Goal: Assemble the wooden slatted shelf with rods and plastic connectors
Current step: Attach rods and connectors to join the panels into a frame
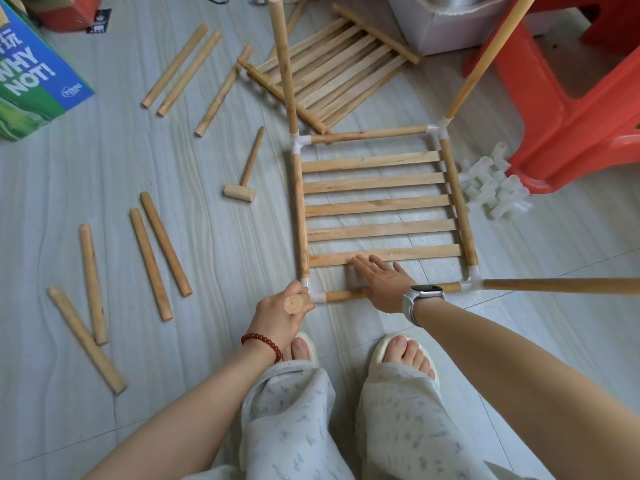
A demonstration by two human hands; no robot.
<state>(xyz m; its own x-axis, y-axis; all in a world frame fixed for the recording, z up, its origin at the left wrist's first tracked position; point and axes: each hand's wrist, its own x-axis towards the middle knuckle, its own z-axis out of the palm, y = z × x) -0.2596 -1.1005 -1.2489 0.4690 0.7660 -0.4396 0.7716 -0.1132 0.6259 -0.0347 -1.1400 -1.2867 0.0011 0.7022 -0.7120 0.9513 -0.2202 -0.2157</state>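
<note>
A square slatted shelf frame [381,206] lies on the floor, its corners joined by white plastic connectors. Upright rods stand in three corners: back left [284,64], back right [485,60] and front right [561,285]. My left hand [280,317] grips an upright rod [296,304] at the front left corner connector [313,294]; I see its round end. My right hand [384,282] lies flat with straight fingers, pressing on the front rod and the nearest slat.
Loose rods lie on the floor at the left [152,261] and back left [180,67]. A small wooden mallet [242,188] sits left of the frame. A second slatted panel [332,71] lies behind. Spare connectors [495,188] are piled beside a red stool [571,109]. A printed box [31,74] stands far left.
</note>
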